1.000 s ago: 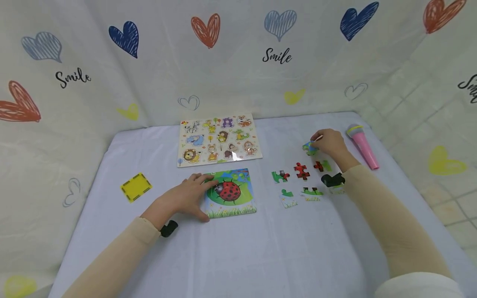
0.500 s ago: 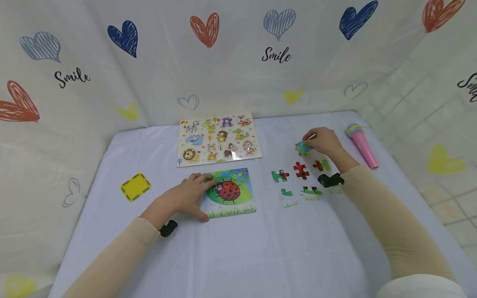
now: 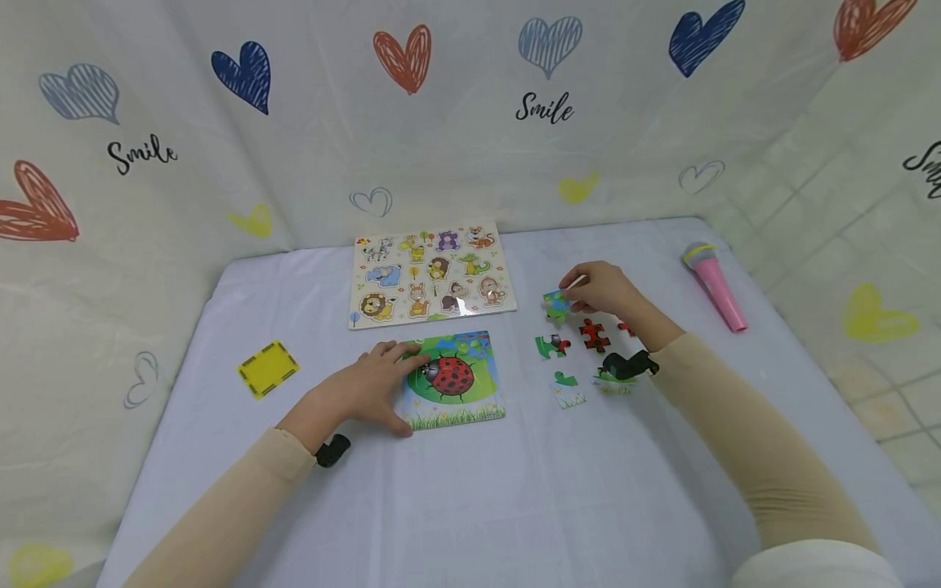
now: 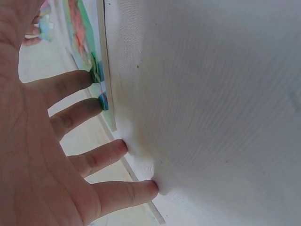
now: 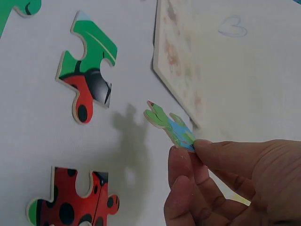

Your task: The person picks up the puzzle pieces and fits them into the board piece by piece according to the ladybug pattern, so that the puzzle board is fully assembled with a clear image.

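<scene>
My left hand (image 3: 367, 384) lies spread at the left side of a square ladybug board (image 3: 456, 415), some fingertips on its picture. In the left wrist view two fingertips (image 4: 96, 76) touch the board's edge area and two others rest on the white cloth. My right hand (image 3: 606, 292) pinches a blue and green jigsaw piece (image 5: 171, 125) between thumb and fingers, held above the cloth with its shadow below. Under it lie loose jigsaw pieces: a green one with red and black (image 3: 551, 347), a red spotted one (image 3: 594, 336) and a grassy one (image 3: 569, 394). The right wrist hides others partly.
An animal puzzle board (image 3: 434, 278) lies at the back of the table. A pink toy microphone (image 3: 719, 290) is at the far right, and a yellow rectangular card (image 3: 268, 369) at the left. A heart-printed cloth (image 3: 470, 139) hangs behind.
My right hand has carried the blue and green jigsaw piece leftward, from the upper right to above the green-and-red piece. My left hand has stayed in place.
</scene>
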Demonstrator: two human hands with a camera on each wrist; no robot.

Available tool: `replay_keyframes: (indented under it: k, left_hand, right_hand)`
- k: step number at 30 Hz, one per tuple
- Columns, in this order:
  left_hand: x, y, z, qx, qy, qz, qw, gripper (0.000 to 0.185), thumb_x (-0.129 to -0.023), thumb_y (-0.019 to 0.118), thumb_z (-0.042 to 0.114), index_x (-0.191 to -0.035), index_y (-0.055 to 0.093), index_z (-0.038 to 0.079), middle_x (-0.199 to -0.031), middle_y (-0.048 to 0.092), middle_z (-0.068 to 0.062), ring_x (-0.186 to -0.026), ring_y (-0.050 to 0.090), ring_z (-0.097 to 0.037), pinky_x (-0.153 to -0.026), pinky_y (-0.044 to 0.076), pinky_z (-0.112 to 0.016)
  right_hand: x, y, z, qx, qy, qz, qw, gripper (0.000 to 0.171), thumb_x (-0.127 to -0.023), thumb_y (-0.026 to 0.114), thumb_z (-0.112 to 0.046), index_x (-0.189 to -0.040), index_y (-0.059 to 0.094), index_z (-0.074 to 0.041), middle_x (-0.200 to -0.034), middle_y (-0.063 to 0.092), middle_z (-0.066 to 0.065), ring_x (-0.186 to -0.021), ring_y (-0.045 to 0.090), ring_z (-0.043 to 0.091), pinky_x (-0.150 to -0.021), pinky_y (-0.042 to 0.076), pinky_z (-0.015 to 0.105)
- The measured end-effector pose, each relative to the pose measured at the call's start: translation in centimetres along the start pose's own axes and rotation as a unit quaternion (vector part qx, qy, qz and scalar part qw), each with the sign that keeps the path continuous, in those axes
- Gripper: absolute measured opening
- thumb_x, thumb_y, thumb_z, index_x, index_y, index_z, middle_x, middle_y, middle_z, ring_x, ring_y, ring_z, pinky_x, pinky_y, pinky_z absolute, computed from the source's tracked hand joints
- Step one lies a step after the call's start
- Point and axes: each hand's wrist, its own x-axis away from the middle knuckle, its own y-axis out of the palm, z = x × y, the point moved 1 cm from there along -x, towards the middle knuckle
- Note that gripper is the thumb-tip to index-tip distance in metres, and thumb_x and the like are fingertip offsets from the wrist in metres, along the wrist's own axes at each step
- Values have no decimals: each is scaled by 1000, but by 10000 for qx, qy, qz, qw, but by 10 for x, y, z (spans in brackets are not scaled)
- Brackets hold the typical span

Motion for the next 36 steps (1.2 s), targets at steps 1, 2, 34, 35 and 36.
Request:
replay_keyframes:
  k: [1, 2, 34, 35, 36]
  left_hand:
    - [0, 0, 1, 19, 4, 9, 10000, 114, -69, 90, 59, -162, 36, 21, -168, 29, -8, -153, 26, -45, -116, 31, -72]
    - [0, -1, 2, 40, 4, 12, 10000, 114, -69, 91, 58, -162, 36, 21, -168, 30, -8, -153, 26, -45, -116, 31, -72]
    - [0, 2, 0, 20, -48, 9, 10000, 114, -69, 90, 60, -162, 36, 23, -168, 29, -7, -153, 26, -45, -116, 31, -71]
    - [0, 2, 0, 11, -49, 7, 10000, 114, -69, 90, 60, -162, 36, 23, -168, 29, -7, -153, 25, -45, -116, 31, -71]
    - [0, 2, 0, 12, -47, 7, 10000, 114, -69, 90, 60, -162, 36, 23, -168, 29, -7, -153, 25, -45, -116, 31, -71]
  right_hand:
    - [1, 2, -2, -21, -38, -29, 10000, 26, -103, 63, -17, -124, 67, -2, -117, 72, 22, -95, 75, 35, -80, 61, 40]
    - [1, 5, -4, -43, -70, -56, 10000, 26, -102, 63, -17, -123, 68, -2, -116, 73, 21, -94, 74, 35, -79, 61, 40]
    - [-2, 92, -55, -921, -398, -1076, 9891, 18, -96, 74, -16, -111, 72, -6, -82, 74, 6, -71, 71, 16, -66, 59, 28]
    - [-3, 94, -55, -941, -397, -1096, 9887, 18, -96, 74, -16, -111, 72, -6, -81, 74, 6, -71, 71, 15, -65, 59, 28]
    - [-4, 96, -56, -965, -393, -1121, 9882, 18, -96, 75, -15, -111, 72, -6, -81, 74, 6, -70, 71, 15, -65, 59, 27]
